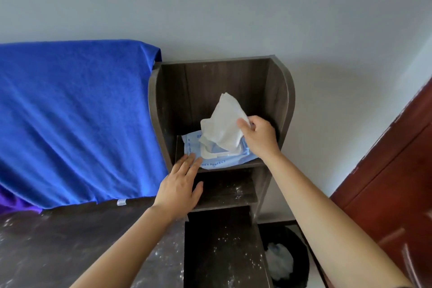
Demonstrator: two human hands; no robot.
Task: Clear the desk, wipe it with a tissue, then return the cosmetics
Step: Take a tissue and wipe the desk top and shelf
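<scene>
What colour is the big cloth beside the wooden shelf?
The large draped fabric cloth is bright blue, seen best in the head view.

Soft, even daylight here, nothing harsh. The wall [210, 7] reads pale grey, and the shelf unit [278, 100] throws a faint, fuzzy shadow onto it on the right. Inside the shelves it's dim, and the bin [297, 241] below is darker still. The blue cloth [70, 112] glows, heavily saturated, its folds gently shaded. The tissue [224, 124] is brightest, its texture nearly washed out. There's a speckled sheen on the desk [58, 241]. Wide-angle bend at the edges: the door [397, 170] leans and smears soft low down.
</scene>
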